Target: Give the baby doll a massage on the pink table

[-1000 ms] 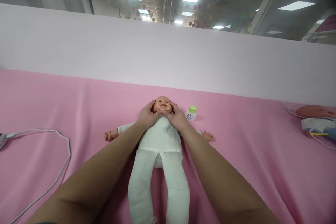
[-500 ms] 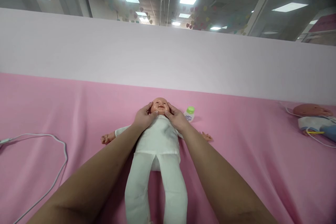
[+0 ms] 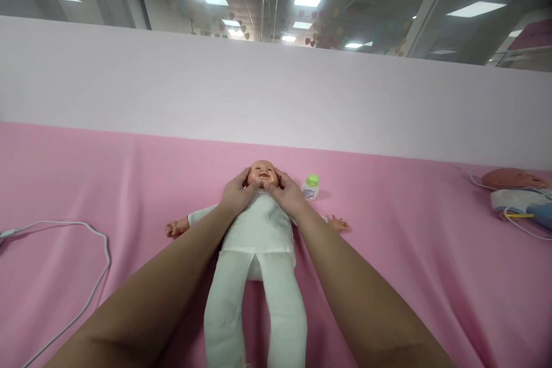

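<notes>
A baby doll (image 3: pixel 259 230) in white clothes lies on its back on the pink cloth (image 3: pixel 388 230), its head (image 3: pixel 263 173) away from me. My left hand (image 3: pixel 235 194) cups the left side of the doll's head, thumb by the chin. My right hand (image 3: pixel 288 194) cups the right side, thumb near the chin too. Both hands curve round the head, fingers pressed to it. The doll's arms stretch out to either side.
A small white bottle with a green cap (image 3: pixel 310 187) stands just right of the doll's head. A white cable (image 3: pixel 92 241) loops at the left. Another doll (image 3: pixel 513 190) with a blue item and cord lies at far right. A white partition (image 3: pixel 276 98) backs the cloth.
My thumbs have shifted slightly inward under the doll's chin; the hands stay on the head. The view dropped a little at first, then held.
</notes>
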A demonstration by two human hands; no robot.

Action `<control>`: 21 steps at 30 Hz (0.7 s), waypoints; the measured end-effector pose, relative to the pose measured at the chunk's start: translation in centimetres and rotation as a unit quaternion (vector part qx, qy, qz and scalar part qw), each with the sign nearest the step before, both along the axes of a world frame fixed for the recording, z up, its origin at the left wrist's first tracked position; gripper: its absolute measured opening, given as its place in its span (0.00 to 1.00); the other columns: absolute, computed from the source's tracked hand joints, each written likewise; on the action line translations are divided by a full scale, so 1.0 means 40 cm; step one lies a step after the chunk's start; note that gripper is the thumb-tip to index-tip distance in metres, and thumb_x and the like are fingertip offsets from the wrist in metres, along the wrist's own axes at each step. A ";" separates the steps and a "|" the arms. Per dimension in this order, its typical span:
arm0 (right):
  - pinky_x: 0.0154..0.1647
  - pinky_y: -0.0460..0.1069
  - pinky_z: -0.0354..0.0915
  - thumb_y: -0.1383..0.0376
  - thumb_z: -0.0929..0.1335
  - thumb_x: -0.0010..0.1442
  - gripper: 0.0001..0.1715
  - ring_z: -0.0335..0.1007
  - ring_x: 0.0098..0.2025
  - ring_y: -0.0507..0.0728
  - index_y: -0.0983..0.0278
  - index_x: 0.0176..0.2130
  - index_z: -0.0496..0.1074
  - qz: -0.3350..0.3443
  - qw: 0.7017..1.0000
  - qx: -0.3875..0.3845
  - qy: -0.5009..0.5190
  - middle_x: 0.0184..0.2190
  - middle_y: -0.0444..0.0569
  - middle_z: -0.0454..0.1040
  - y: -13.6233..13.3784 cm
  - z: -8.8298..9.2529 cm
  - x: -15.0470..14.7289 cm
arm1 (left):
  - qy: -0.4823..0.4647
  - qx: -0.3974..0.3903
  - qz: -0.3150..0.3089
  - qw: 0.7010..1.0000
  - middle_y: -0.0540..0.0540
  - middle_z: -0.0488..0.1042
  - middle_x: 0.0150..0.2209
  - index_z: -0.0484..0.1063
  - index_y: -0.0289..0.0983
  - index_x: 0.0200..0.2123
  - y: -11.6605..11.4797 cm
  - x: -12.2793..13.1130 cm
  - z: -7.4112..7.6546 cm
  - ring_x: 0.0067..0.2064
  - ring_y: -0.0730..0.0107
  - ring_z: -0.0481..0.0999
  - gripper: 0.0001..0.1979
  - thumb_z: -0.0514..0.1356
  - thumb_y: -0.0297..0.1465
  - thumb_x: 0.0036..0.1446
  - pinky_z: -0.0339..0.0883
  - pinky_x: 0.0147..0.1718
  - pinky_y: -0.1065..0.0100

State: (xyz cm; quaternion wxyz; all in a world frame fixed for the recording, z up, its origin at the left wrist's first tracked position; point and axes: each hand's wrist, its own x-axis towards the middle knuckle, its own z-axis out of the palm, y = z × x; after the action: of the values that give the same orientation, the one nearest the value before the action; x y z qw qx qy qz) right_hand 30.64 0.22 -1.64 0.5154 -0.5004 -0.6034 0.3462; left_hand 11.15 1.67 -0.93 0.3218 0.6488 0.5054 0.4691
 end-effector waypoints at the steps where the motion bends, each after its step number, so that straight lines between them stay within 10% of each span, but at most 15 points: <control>1: 0.69 0.61 0.64 0.45 0.77 0.55 0.50 0.70 0.65 0.62 0.54 0.69 0.63 -0.004 1.000 0.002 -0.002 0.65 0.49 0.72 0.002 -0.006 -0.002 | 0.016 0.001 0.002 1.000 0.38 0.69 0.67 0.62 0.37 0.71 -0.005 0.001 0.005 0.67 0.50 0.70 0.43 0.67 0.48 0.58 0.62 0.66 0.56; 21: 0.67 0.61 0.65 0.45 0.71 0.64 0.39 0.72 0.63 0.61 0.55 0.68 0.67 0.079 0.993 -0.008 0.082 0.63 0.47 0.74 0.022 -0.016 0.030 | -0.074 0.014 -0.021 0.997 0.39 0.69 0.67 0.68 0.33 0.67 0.027 -0.011 -0.026 0.68 0.54 0.68 0.32 0.61 0.41 0.64 0.59 0.69 0.55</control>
State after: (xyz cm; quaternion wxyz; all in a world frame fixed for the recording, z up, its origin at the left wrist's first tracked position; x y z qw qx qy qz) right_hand 31.82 1.09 -2.28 0.5298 -0.4255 -0.5940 0.4305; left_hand 10.69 2.74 -1.95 0.3591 0.6274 0.4598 0.5157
